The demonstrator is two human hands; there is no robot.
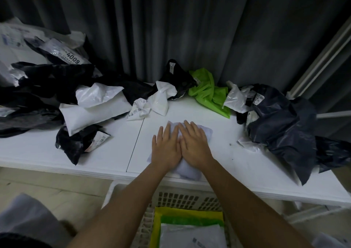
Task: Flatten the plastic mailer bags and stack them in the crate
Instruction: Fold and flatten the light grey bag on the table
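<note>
A white mailer bag (206, 133) lies on the white table (106, 154) near its front edge. My left hand (167, 147) and my right hand (193, 143) lie side by side on it, fingers straight, palms pressing down. Most of the bag is hidden under my hands. Below the table edge stands a white slotted crate (178, 198). It holds flat bags: a white one (191, 234) on top of a green one (190, 220) and a yellow one (157, 228).
Crumpled mailers crowd the table: black and white ones (57, 88) heaped at the left, a small black one (79, 143) near the front, a green one (209, 92) at the back, dark navy ones (284, 130) at the right. A grey curtain (171, 29) hangs behind.
</note>
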